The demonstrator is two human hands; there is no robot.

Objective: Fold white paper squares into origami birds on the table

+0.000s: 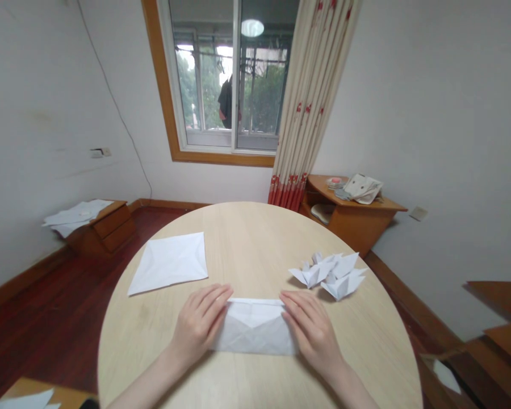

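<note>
L hand (202, 321) & R hand (313, 326) each pinch a top corner of the folded white paper (253, 332), 1 hand per end, fingers bent. The paper is btwn them, in the mid of the near part of the round table (251, 236). Flat white paper (174, 261) lies on the L side; pointy folded shapes (340, 286) sit bunched on the R, just past the R hand.

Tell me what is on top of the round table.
On the round table: flat white paper at left, folded paper shapes at right. The left hand and right hand hold a folded sheet over it. What lies beneath these is covered from view.
</note>
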